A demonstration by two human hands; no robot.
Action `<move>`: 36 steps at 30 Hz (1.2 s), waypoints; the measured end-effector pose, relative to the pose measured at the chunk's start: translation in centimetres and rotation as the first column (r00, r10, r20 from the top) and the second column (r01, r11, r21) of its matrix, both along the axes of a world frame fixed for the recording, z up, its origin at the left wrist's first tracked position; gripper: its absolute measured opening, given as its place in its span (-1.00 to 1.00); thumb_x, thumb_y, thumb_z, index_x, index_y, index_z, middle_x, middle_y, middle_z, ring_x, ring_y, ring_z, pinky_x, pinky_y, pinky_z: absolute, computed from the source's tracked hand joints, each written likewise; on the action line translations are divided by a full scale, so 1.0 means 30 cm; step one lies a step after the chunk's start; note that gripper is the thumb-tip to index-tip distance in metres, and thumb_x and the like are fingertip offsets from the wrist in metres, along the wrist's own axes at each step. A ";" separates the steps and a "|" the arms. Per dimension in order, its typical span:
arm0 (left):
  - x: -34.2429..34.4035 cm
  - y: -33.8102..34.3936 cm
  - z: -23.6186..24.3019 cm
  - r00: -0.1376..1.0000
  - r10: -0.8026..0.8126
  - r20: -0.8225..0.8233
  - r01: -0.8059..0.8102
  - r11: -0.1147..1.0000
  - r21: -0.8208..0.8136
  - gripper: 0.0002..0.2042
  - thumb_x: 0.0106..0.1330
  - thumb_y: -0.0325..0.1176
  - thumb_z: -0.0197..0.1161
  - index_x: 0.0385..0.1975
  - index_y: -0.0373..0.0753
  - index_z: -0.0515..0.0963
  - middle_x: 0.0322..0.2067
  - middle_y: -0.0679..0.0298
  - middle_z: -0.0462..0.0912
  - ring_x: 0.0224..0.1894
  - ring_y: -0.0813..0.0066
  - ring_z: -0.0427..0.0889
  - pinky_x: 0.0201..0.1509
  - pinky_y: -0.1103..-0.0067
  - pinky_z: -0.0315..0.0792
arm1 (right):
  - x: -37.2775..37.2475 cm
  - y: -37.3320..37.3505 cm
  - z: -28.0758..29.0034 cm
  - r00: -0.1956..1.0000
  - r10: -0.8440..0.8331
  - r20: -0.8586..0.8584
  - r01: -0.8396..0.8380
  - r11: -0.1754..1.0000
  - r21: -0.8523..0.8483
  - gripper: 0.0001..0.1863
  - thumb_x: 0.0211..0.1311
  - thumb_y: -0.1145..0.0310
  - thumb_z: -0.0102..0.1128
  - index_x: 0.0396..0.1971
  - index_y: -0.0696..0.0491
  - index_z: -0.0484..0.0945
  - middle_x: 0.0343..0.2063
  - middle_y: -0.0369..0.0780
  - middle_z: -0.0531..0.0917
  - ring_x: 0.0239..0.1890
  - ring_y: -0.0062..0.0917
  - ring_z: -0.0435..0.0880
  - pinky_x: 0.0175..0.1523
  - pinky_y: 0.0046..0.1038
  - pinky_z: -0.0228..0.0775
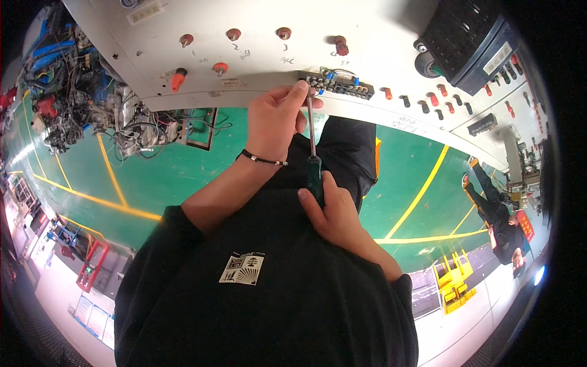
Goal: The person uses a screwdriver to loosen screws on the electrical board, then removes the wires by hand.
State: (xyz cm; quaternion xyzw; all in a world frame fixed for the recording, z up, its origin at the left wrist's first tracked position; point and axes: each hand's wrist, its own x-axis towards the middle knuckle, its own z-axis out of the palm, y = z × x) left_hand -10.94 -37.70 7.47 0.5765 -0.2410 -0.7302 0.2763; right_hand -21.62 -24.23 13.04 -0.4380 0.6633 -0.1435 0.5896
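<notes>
A terminal strip (337,85) sits on the panel's (257,55) edge, with the wire tangle (79,98) far left.

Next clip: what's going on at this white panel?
A person works a green-handled screwdriver at a black terminal strip on the edge of the white panel. The right hand grips the handle; the left hand steadies the shaft near the tip. Red knobs dot the panel.

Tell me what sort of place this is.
Likely a factory or electrical workshop: a green floor with yellow lane lines, a white panel with red indicator knobs and a terminal strip, and tangled wiring beside it.
</notes>
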 end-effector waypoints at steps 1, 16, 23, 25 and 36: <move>0.001 0.000 0.000 1.000 -0.001 0.001 0.001 1.000 -0.001 -0.70 0.39 -0.21 0.12 -0.32 -0.38 0.59 -0.47 0.17 0.69 -0.73 0.75 0.28 -0.67 0.76 0.08 | -0.001 -0.001 0.000 1.000 0.002 -0.001 -0.002 1.000 0.000 -0.57 0.29 0.13 0.11 -0.30 0.23 0.24 -0.68 0.09 0.50 -0.57 0.06 0.53 -0.49 -0.06 0.31; -0.002 -0.004 -0.017 0.988 -0.083 0.128 0.093 0.993 -0.078 -0.66 0.38 -0.18 0.14 -0.45 -0.37 0.60 -0.58 0.17 0.66 -0.74 0.71 0.39 -0.68 0.74 0.22 | -0.014 -0.011 -0.008 0.996 -0.039 0.081 0.038 0.999 0.020 -0.59 0.30 0.13 0.09 -0.33 0.20 0.24 -0.66 0.11 0.50 -0.54 0.08 0.52 -0.46 -0.05 0.29; -0.015 0.001 -0.018 0.991 -0.041 0.130 0.052 0.995 -0.088 -0.66 0.37 -0.21 0.13 -0.56 -0.35 0.58 -0.63 0.25 0.64 -0.78 0.74 0.32 -0.71 0.71 0.18 | -0.025 -0.012 -0.003 0.994 -0.031 0.102 0.026 0.999 0.046 -0.59 0.30 0.12 0.09 -0.33 0.20 0.24 -0.66 0.10 0.50 -0.53 0.07 0.53 -0.46 -0.08 0.29; -0.018 0.002 -0.016 0.991 -0.037 0.128 0.049 0.995 -0.090 -0.65 0.37 -0.21 0.12 -0.57 -0.34 0.57 -0.64 0.24 0.63 -0.78 0.74 0.32 -0.71 0.71 0.18 | -0.027 -0.013 0.001 0.991 -0.051 0.124 0.046 0.998 0.047 -0.60 0.30 0.12 0.10 -0.34 0.19 0.25 -0.68 0.08 0.49 -0.55 0.05 0.52 -0.47 -0.10 0.28; -0.024 0.001 -0.021 0.980 -0.034 0.197 0.062 0.988 -0.140 -0.65 0.35 -0.23 0.13 -0.61 -0.35 0.57 -0.70 0.27 0.58 -0.78 0.76 0.31 -0.70 0.72 0.15 | -0.042 -0.014 0.008 0.968 -0.111 0.227 0.103 0.994 0.047 -0.63 0.31 0.13 0.10 -0.36 0.17 0.29 -0.73 -0.01 0.43 -0.66 -0.09 0.47 -0.54 -0.24 0.22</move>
